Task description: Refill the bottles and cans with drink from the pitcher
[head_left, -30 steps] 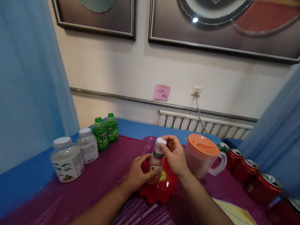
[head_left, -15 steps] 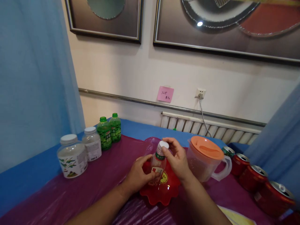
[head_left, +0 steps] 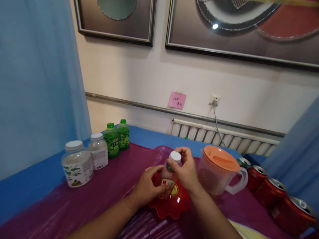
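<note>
A small clear plastic bottle (head_left: 167, 183) with a white cap (head_left: 175, 156) and a green neck band stands upright, held in front of me. My left hand (head_left: 147, 188) is closed around its lower body, thumb across the label. My right hand (head_left: 187, 170) grips it at the neck, thumb and fingers just below the cap. Beneath the bottle lies a red scalloped dish (head_left: 165, 211) with a yellow emblem. The bottle's base is partly hidden by my left hand, so I cannot tell whether it touches the dish.
At left stand two white-lidded jars (head_left: 77, 167) and two green bottles (head_left: 111, 142). A clear pitcher (head_left: 211, 176) with an orange lid is close by my right hand. Several drink cans (head_left: 271, 192) line the right side. Purple plastic sheeting (head_left: 119, 176) covers the blue table.
My right thumb and fingers have slid from the cap down to the bottle's neck, leaving more of the cap visible. My left hand keeps its hold. The view has shifted slightly.
</note>
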{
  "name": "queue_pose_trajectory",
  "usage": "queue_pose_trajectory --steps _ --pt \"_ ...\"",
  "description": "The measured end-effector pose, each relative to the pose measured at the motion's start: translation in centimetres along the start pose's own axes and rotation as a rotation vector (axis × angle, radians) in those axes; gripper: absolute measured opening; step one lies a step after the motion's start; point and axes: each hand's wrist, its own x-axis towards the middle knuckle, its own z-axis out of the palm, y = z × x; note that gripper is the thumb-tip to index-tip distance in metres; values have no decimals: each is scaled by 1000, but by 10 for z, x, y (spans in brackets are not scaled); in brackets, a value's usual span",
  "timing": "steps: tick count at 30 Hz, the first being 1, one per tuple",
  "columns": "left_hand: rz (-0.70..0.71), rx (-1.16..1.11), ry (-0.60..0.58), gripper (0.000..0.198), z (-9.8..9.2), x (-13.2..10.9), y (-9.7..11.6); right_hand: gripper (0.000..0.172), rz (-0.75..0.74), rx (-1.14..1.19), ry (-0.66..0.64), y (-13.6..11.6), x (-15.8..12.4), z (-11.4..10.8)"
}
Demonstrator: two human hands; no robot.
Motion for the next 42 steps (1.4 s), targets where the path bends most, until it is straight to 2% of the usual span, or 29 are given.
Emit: queue_pose_trajectory --steps 2,5,10,13,15,18,20,24,27,29,31,34,37,39,42 --pt "-1 -3 0 69 0 1 0 54 7 31 1 2 -1 1" --pt "4 -11 3 69 -1 2 0 57 -4 125 -73 1 -3 0" --pt "2 -2 2 66 -2 2 0 41 -50 320 -143 -7 -3 -5" --pt "-3 -5 -10 66 -2 2 2 33 -15 296 -121 -4 -2 -5" --pt "-11 -7 -13 67 -2 2 2 35 4 260 -70 1 -1 -3" --pt "-20 -10 -15 70 -1 2 1 52 12 222 6 6 -2 0" --pt "-20 -14 -13 71 -1 3 1 59 -2 251 -20 4 -3 0" --pt "-13 -5 4 66 -1 3 2 48 -10 300 -103 -1 -5 0" --pt "7 -3 -1 65 -2 2 3 42 28 240 -33 2 -5 1" --pt "14 -8 -2 67 -2 1 4 51 22 211 27 5 -5 2" --pt "4 -15 0 68 -2 1 4 61 -19 223 34 5 -5 3" --pt "-17 -27 6 65 -1 2 3 52 -67 272 -37 1 -6 2" --pt "-16 -20 7 64 0 2 3 40 -34 259 -62 -1 -7 2" --pt "-7 -8 3 65 -1 1 4 36 -12 217 -5 2 -8 4" --pt "13 7 3 68 -2 1 5 49 -5 162 99 5 -9 6"
